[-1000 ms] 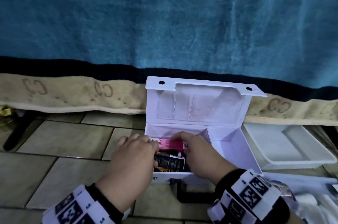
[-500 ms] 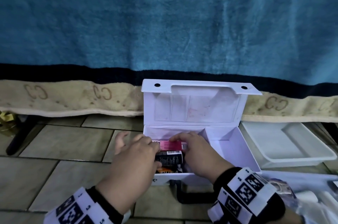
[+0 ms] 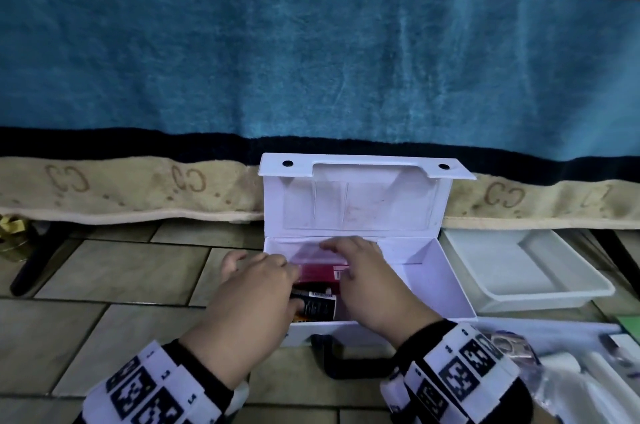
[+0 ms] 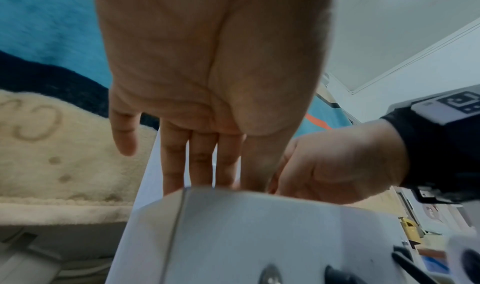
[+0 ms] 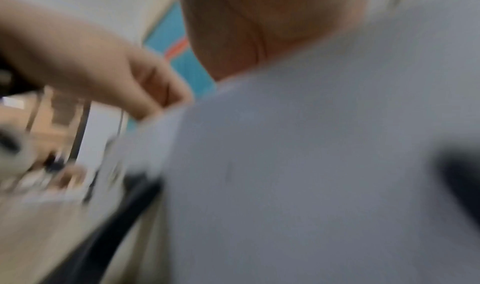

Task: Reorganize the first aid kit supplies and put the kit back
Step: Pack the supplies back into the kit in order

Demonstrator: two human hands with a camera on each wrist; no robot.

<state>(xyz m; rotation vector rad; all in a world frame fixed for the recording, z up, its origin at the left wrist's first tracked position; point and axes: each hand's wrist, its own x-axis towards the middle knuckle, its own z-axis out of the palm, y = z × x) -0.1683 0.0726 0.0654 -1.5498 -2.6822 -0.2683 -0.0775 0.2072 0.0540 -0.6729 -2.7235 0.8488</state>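
Hands deeper in white kit [image 3: 446, 285], pink box [image 3: 317, 272] now pressed lower, both grips' closure unclear.

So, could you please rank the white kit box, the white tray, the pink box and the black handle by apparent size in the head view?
1. White kit box
2. White tray
3. Black handle
4. Pink box, though both hands hide parts, so the last two are unsure.

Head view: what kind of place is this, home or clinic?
Most likely a home, on the floor beside a bed or sofa. The white kit box sits open on a tiled floor, against a hanging striped blanket with a beige patterned edge; a white tray lies beside it.
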